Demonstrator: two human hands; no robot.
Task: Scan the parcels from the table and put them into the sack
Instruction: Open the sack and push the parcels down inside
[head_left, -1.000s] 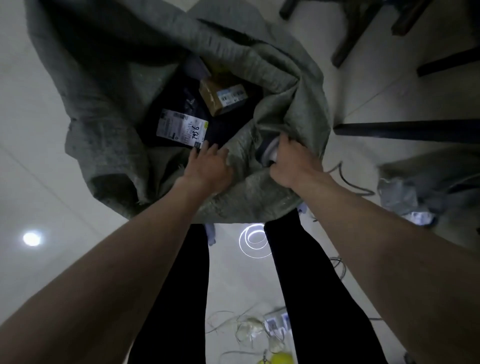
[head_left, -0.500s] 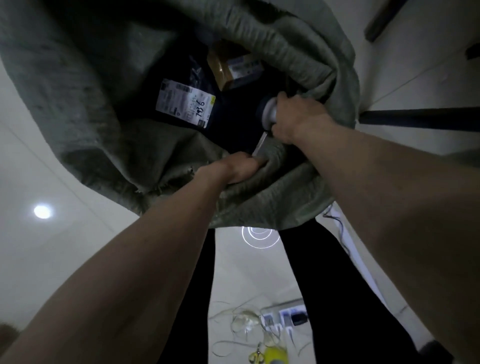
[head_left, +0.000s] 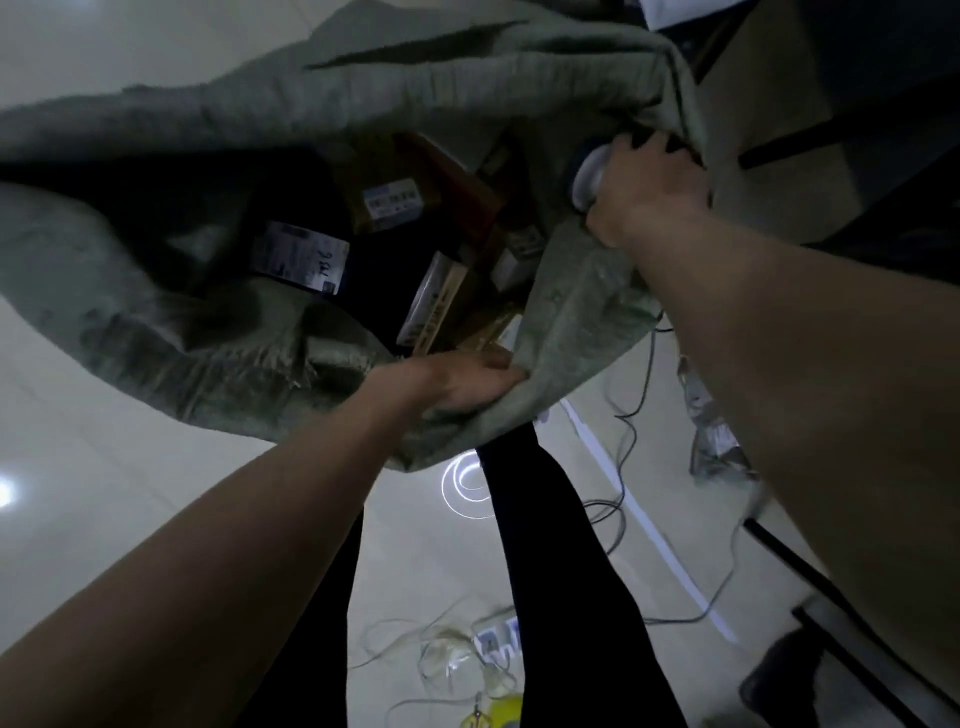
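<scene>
A grey-green woven sack hangs open in front of me, its mouth facing the camera. Inside lie several parcels: a dark bag with a white label, a brown box with a blue-white label and flat cardboard packets. My left hand grips the near rim of the sack. My right hand grips the far right rim together with a pale scanner handle.
Cables and a power strip lie on the pale tiled floor below. A yellow object sits at the bottom edge. Grey plastic bags lie on the right, near dark furniture.
The sack has been lifted and its mouth pulled wider. My right hand rose up and right with the rim. More parcels inside have come into sight.
</scene>
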